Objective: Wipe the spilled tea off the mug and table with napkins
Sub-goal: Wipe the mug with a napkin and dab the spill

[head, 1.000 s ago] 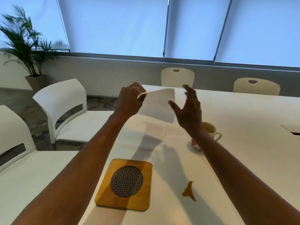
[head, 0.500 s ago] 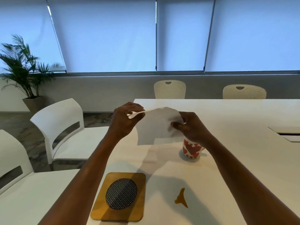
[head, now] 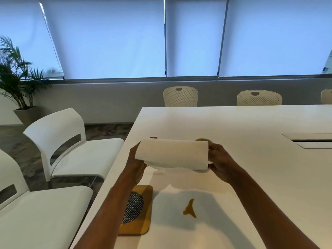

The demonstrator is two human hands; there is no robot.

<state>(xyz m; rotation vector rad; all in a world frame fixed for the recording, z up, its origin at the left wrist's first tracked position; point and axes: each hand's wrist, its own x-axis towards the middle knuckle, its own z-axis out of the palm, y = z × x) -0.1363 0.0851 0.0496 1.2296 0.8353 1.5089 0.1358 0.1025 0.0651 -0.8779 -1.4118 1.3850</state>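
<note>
I hold a white napkin (head: 171,154) stretched out flat in the air above the white table (head: 251,177). My left hand (head: 137,159) grips its left edge and my right hand (head: 218,159) grips its right edge. A brown tea spill (head: 189,210) lies on the table below and nearer to me than the napkin. The mug is almost wholly hidden behind the napkin; only a bit of its rim (head: 202,140) shows above the napkin's far right corner.
A wooden coaster with a metal mesh disc (head: 138,211) lies near the table's left edge, partly under my left forearm. White chairs (head: 71,151) stand left of the table, perforated chairs (head: 180,96) at its far side. A recessed hatch (head: 312,141) sits at right.
The napkin has gone from hanging crumpled between my hands to being spread out wide and level. My hands moved apart and lower, and the mug is now covered from view.
</note>
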